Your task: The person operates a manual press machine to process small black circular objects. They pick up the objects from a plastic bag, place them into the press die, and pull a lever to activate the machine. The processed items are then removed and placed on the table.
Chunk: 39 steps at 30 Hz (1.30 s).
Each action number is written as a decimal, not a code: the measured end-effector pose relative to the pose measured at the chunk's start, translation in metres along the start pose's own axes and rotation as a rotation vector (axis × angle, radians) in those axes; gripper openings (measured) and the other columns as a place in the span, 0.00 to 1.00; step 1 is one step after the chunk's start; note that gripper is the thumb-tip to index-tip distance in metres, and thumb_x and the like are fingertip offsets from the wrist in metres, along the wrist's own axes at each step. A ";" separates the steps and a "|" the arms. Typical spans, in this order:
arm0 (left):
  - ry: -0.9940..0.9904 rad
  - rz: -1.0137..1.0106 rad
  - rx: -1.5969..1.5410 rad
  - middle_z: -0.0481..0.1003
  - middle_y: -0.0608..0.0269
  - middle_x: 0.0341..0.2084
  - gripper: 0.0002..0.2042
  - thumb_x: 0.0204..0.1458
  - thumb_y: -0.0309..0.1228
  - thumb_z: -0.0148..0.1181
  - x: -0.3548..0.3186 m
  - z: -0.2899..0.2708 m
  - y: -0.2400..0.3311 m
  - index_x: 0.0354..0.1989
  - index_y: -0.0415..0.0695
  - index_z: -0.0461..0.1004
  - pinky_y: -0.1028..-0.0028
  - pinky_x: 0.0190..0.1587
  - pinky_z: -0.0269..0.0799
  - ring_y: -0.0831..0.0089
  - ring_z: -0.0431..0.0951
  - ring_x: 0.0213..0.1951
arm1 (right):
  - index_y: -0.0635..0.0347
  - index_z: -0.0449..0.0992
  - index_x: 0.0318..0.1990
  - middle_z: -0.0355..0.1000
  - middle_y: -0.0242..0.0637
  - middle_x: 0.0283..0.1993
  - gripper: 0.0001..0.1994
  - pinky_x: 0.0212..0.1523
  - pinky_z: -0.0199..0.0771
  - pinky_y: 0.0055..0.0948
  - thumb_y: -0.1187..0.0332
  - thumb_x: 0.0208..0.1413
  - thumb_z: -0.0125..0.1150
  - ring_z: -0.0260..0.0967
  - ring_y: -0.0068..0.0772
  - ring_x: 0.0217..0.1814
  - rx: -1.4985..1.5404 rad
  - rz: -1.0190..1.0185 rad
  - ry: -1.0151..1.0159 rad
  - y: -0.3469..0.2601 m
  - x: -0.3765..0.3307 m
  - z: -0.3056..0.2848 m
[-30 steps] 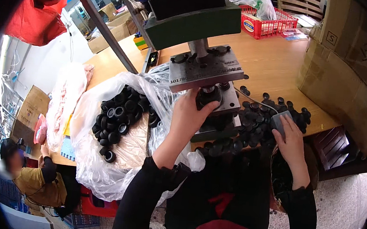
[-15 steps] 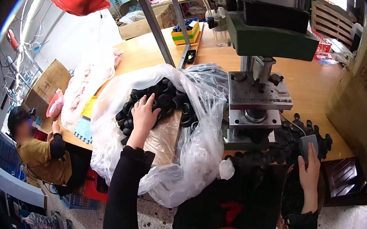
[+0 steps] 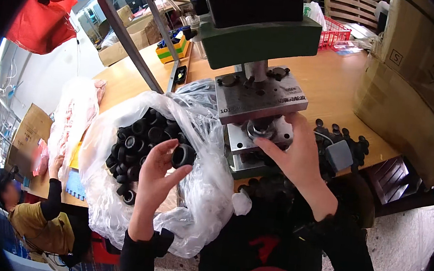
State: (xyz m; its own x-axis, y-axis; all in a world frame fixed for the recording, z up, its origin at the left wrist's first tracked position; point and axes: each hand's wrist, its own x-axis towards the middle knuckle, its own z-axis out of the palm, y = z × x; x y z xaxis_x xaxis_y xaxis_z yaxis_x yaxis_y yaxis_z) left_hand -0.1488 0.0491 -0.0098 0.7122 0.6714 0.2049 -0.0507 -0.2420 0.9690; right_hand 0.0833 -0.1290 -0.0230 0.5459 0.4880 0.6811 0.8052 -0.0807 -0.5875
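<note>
My left hand (image 3: 154, 184) pinches a black rubber wheel (image 3: 183, 156) between thumb and fingers, above the bag. A clear plastic bag (image 3: 206, 158) lies open on the table, holding a heap of similar black rubber wheels (image 3: 140, 138). My right hand (image 3: 302, 157) reaches into the bench press, between its upper die plate (image 3: 260, 98) and lower die plate (image 3: 239, 138). Its thumb and fingers curl round the round metal die (image 3: 261, 129); what they hold there is too hidden to name.
The green press head (image 3: 258, 42) stands over the die. At its right lie a grey corded box (image 3: 340, 155) and small black rubber pieces (image 3: 361, 145). A large carton (image 3: 390, 95) borders the table (image 3: 334, 79). Another person (image 3: 41, 223) sits at the left.
My left hand has lifted a black rubber wheel from the heap. My right hand has left the grey corded box and moved left into the press. The view has shifted right.
</note>
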 end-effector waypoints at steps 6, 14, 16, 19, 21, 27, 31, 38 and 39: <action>-0.113 0.035 -0.032 0.73 0.58 0.47 0.31 0.44 0.17 0.70 -0.010 0.040 0.028 0.59 0.33 0.66 0.74 0.56 0.70 0.72 0.74 0.51 | 0.60 0.75 0.46 0.72 0.43 0.42 0.24 0.47 0.68 0.40 0.57 0.43 0.73 0.70 0.46 0.48 -0.022 0.136 -0.042 0.005 0.014 0.031; -0.055 0.070 0.308 0.75 0.51 0.48 0.30 0.44 0.26 0.72 0.043 0.106 0.016 0.56 0.30 0.68 0.70 0.54 0.72 0.68 0.77 0.49 | 0.62 0.74 0.49 0.67 0.46 0.50 0.27 0.57 0.62 0.42 0.56 0.45 0.72 0.64 0.46 0.55 -0.135 0.213 -0.108 0.036 -0.065 -0.059; -0.051 0.104 0.418 0.77 0.50 0.45 0.28 0.44 0.29 0.73 0.051 0.115 0.016 0.53 0.30 0.70 0.71 0.51 0.72 0.68 0.78 0.47 | 0.63 0.71 0.52 0.66 0.45 0.50 0.26 0.58 0.62 0.41 0.63 0.46 0.71 0.63 0.46 0.56 -0.214 0.389 -0.141 0.064 -0.103 -0.105; -0.054 0.215 0.576 0.79 0.48 0.38 0.25 0.42 0.31 0.74 0.064 0.122 0.009 0.46 0.29 0.74 0.70 0.45 0.74 0.67 0.80 0.42 | 0.58 0.63 0.63 0.59 0.47 0.62 0.35 0.64 0.58 0.44 0.58 0.48 0.70 0.56 0.51 0.65 -0.510 0.560 -0.279 0.129 -0.175 -0.168; -0.095 0.211 0.651 0.80 0.48 0.36 0.23 0.41 0.31 0.74 0.075 0.126 0.006 0.44 0.30 0.74 0.69 0.44 0.74 0.66 0.81 0.40 | 0.55 0.51 0.71 0.50 0.52 0.70 0.44 0.69 0.51 0.47 0.52 0.50 0.69 0.48 0.56 0.72 -0.585 0.710 -0.348 0.145 -0.206 -0.196; 0.005 0.311 0.693 0.79 0.49 0.35 0.22 0.46 0.35 0.70 0.066 0.137 0.002 0.46 0.34 0.73 0.67 0.41 0.74 0.60 0.81 0.38 | 0.58 0.60 0.66 0.55 0.49 0.69 0.31 0.68 0.53 0.44 0.57 0.58 0.60 0.51 0.51 0.71 -0.404 0.503 -0.268 0.131 -0.152 -0.158; 0.078 0.254 0.486 0.76 0.47 0.39 0.26 0.45 0.37 0.70 0.059 0.144 -0.017 0.51 0.38 0.69 0.59 0.46 0.70 0.50 0.75 0.44 | 0.60 0.66 0.63 0.62 0.46 0.65 0.26 0.68 0.54 0.42 0.55 0.62 0.55 0.56 0.47 0.69 -0.452 0.254 -0.292 0.126 -0.090 -0.117; 0.223 0.290 0.480 0.77 0.56 0.41 0.21 0.49 0.31 0.70 0.020 0.096 -0.014 0.49 0.40 0.72 0.72 0.46 0.72 0.69 0.78 0.43 | 0.59 0.71 0.59 0.67 0.43 0.63 0.23 0.69 0.49 0.41 0.53 0.66 0.47 0.61 0.41 0.66 -0.741 0.388 -0.516 0.136 -0.070 -0.090; 0.294 0.276 0.507 0.77 0.54 0.38 0.20 0.46 0.31 0.71 0.024 0.070 -0.027 0.46 0.39 0.73 0.69 0.44 0.73 0.65 0.78 0.41 | 0.59 0.71 0.58 0.68 0.43 0.62 0.22 0.67 0.52 0.41 0.54 0.65 0.48 0.63 0.43 0.64 -0.665 0.386 -0.492 0.138 -0.070 -0.096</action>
State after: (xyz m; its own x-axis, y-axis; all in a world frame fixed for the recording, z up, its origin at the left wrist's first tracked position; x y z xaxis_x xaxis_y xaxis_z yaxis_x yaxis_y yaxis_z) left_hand -0.0810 0.0229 -0.0409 0.4954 0.6833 0.5364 0.1837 -0.6859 0.7042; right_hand 0.1781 -0.2579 -0.1099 0.7673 0.6266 0.1363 0.6381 -0.7249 -0.2593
